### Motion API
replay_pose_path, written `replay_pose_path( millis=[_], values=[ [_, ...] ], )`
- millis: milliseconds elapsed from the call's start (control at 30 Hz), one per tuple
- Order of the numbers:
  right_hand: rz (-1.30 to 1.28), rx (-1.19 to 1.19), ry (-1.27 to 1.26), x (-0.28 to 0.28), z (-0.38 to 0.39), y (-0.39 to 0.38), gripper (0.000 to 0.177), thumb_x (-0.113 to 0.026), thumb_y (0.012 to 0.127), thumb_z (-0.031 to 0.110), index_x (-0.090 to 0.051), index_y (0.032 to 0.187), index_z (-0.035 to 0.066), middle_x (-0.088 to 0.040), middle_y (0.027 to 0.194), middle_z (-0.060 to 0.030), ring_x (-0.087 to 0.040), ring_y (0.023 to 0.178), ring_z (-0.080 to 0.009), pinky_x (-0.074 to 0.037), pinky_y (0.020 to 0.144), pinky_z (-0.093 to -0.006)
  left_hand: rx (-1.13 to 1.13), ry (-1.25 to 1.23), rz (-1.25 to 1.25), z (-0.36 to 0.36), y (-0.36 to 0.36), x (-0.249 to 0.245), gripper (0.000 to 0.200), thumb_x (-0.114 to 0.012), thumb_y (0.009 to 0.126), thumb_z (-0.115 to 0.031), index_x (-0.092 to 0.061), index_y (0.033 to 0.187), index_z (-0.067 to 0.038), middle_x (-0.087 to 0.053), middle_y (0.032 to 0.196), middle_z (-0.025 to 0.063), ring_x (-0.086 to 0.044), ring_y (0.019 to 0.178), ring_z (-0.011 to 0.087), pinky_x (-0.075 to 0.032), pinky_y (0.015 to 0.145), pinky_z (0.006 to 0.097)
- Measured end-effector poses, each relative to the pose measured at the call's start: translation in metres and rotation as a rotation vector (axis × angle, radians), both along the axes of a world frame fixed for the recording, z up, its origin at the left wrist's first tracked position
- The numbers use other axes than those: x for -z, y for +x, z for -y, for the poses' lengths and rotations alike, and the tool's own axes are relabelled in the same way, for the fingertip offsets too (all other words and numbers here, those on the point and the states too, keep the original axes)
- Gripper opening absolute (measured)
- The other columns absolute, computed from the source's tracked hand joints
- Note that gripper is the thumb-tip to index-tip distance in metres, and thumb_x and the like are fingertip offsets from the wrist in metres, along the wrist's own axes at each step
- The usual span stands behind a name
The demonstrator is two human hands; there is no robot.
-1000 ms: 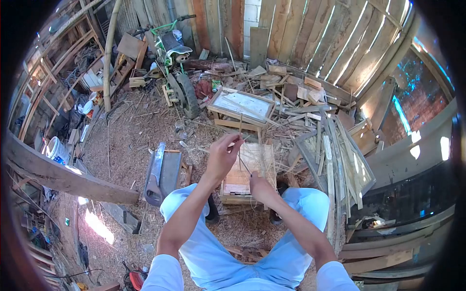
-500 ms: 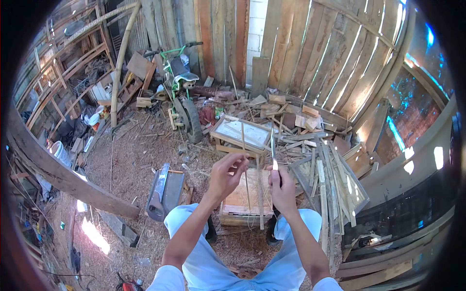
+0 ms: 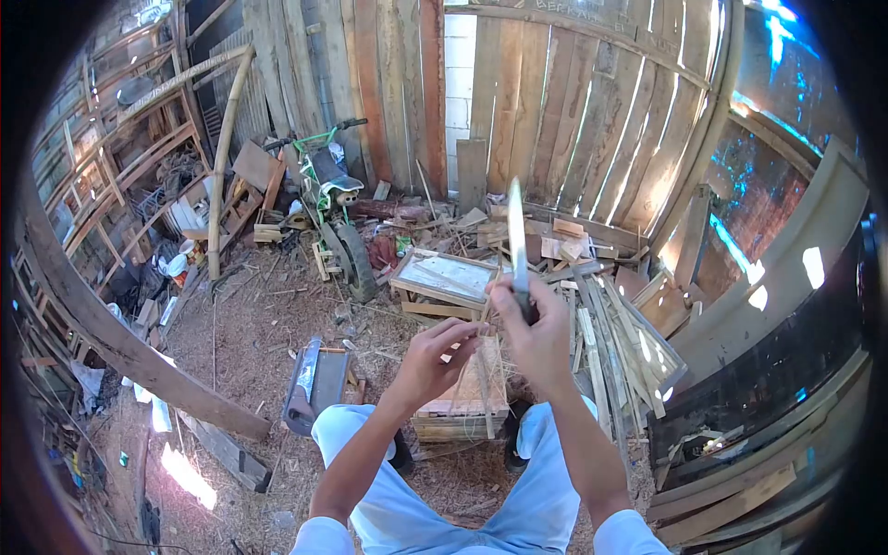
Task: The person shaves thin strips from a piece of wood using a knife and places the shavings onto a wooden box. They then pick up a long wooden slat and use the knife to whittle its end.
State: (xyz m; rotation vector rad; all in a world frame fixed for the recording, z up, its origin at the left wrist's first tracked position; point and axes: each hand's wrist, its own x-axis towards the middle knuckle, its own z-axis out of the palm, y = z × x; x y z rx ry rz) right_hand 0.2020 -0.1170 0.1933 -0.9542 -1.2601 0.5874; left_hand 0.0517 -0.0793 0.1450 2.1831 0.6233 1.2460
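My right hand (image 3: 535,326) is wrapped round the dark handle of a knife (image 3: 517,231), its bright blade pointing up. Just left of it and slightly lower, my left hand (image 3: 437,363) pinches a thin wooden strip (image 3: 485,393) between thumb and fingers. The strip's upper part passes close by the fingers of my right hand. Below both hands a low wooden box (image 3: 460,427) stands between my feet, with thin strips over its top.
A wooden-framed board (image 3: 444,279) lies ahead, beside a heap of scrap wood. Long slats (image 3: 592,351) rest at the right. A small motorbike (image 3: 338,203) stands near the plank wall. To the left are a grey tray-like object (image 3: 324,388) and a curved beam (image 3: 139,356).
My right hand has risen and come closer to my left hand, lifting the knife. My left hand has dropped slightly, still pinching the strip. The view has tilted and shifted a little.
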Motion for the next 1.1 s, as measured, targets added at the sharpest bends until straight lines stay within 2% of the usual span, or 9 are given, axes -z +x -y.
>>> replay_pose_path(
  millis=[67,233,400,500,667,767,867,1033,1100],
  values=[
    [0.103,0.136,-0.036,-0.006,-0.002,0.012,0.017,-0.061,0.091,0.018,-0.062,0.097,0.002,-0.056,0.075,0.0011,-0.043,0.06,-0.0029,-0.034,0.053,-0.0201,0.009,-0.017,-0.017,0.003,-0.001,0.004,0.023,-0.064,0.084,0.0,-0.065,0.106,-0.004,-0.064,0.091,0.0088,-0.064,0.076,0.016,-0.055,0.062,0.0262],
    [-0.196,0.25,0.049,-0.026,-0.019,0.052,0.021,-0.06,0.092,0.026,-0.061,0.098,0.006,-0.048,0.061,0.0058,-0.039,0.045,-0.001,-0.028,0.038,-0.0188,-0.004,-0.076,-0.111,-0.012,-0.011,0.037,0.017,-0.065,0.084,-0.004,-0.066,0.101,-0.002,-0.065,0.092,0.0087,-0.065,0.074,0.0181,-0.055,0.064,0.0282],
    [-0.436,0.313,0.055,-0.021,-0.032,0.104,0.019,-0.06,0.092,0.023,-0.057,0.097,0.004,-0.047,0.066,0.0048,-0.035,0.046,-0.0008,-0.025,0.038,-0.0184,-0.121,-0.052,-0.153,-0.04,-0.039,0.066,0.013,-0.067,0.082,-0.006,-0.068,0.094,-0.002,-0.066,0.087,0.0093,-0.066,0.072,0.0191,-0.053,0.062,0.0297],
    [-0.463,0.387,0.067,-0.008,-0.04,0.123,0.021,-0.061,0.092,0.025,-0.055,0.093,0.005,-0.044,0.062,0.0053,-0.034,0.046,-0.0013,-0.025,0.038,-0.0187,-0.257,0.011,-0.094,-0.058,-0.056,0.066,0.012,-0.069,0.08,-0.008,-0.069,0.089,-0.001,-0.066,0.079,0.0095,-0.06,0.061,0.0203,-0.047,0.056,0.0298],
    [-0.565,0.419,0.041,0.019,-0.051,0.151,0.02,-0.06,0.091,0.024,-0.053,0.088,0.006,-0.047,0.066,0.0017,-0.036,0.044,-0.0033,-0.026,0.037,-0.02,-0.33,0.043,-0.084,-0.07,-0.073,0.045,0.012,-0.07,0.08,-0.007,-0.069,0.09,0.0,-0.067,0.08,0.0092,-0.062,0.065,0.017,-0.047,0.061,0.0271],
    [-0.592,0.435,-0.025,0.038,-0.063,0.173,0.017,-0.059,0.09,0.02,-0.052,0.085,0.005,-0.048,0.066,0.001,-0.036,0.043,-0.0043,-0.027,0.036,-0.021,-0.19,-0.38,0.305,-0.087,-0.088,0.052,0.014,-0.067,0.086,-0.008,-0.066,0.096,0.001,-0.068,0.087,0.0051,-0.064,0.079,0.0124,-0.051,0.07,0.0252],
    [-0.559,0.382,-0.172,0.069,-0.071,0.181,0.017,-0.058,0.089,0.019,-0.052,0.08,0.005,-0.045,0.063,0.0007,-0.035,0.043,-0.0056,-0.028,0.035,-0.0223,-0.055,-0.482,0.647,-0.081,-0.089,0.032,0.012,-0.062,0.088,-0.005,-0.063,0.099,0.0,-0.067,0.086,0.0068,-0.065,0.078,0.015,-0.052,0.074,0.0245],
    [-0.367,0.166,-0.725,0.131,-0.081,0.16,0.021,-0.055,0.089,0.019,-0.053,0.074,0.005,-0.043,0.058,0.001,-0.034,0.041,-0.0066,-0.028,0.035,-0.023,0.044,-0.355,1.016,-0.067,-0.07,-0.009,0.013,-0.059,0.089,-0.002,-0.061,0.101,0.002,-0.066,0.092,0.0135,-0.066,0.085,0.0186,-0.055,0.081,0.0294],
    [-0.238,0.155,-0.826,0.141,-0.073,0.135,0.022,-0.052,0.09,0.019,-0.054,0.075,0.004,-0.044,0.058,0.0002,-0.036,0.041,-0.008,-0.029,0.035,-0.0244,-0.027,-0.279,0.93,-0.072,-0.07,-0.014,0.014,-0.059,0.088,-0.001,-0.062,0.101,0.002,-0.066,0.092,0.0134,-0.066,0.085,0.0192,-0.055,0.081,0.0296]
  ],
)
